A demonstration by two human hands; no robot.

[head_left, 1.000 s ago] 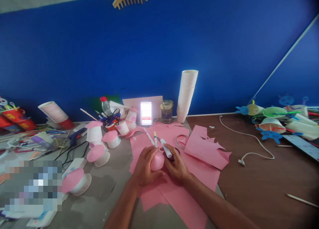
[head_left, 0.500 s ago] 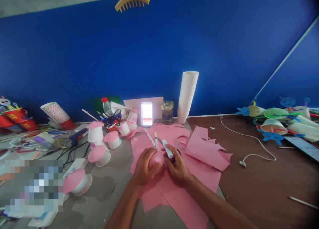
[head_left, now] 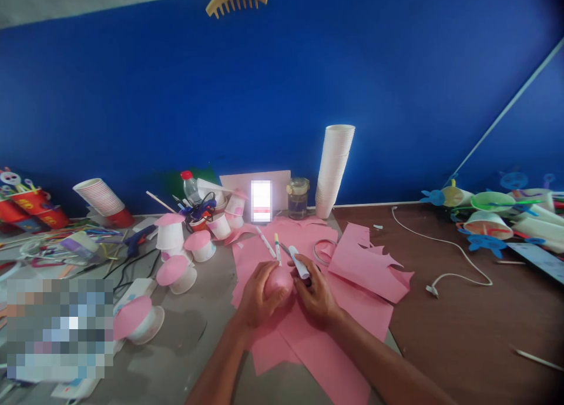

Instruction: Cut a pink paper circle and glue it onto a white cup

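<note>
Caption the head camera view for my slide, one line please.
The left hand cups a pink rounded piece while the right hand holds a white tube over pink paper sheets.

No words or numbers could be read anywhere. Yellow marks on the red cups (head_left: 39, 204) at the far left looked like printing, but they were too small to make out. The upright phone (head_left: 261, 201) showed only white glare crossed by a pinkish band, and a pixelated block (head_left: 59, 330) at lower left hid whatever lay there.
</note>
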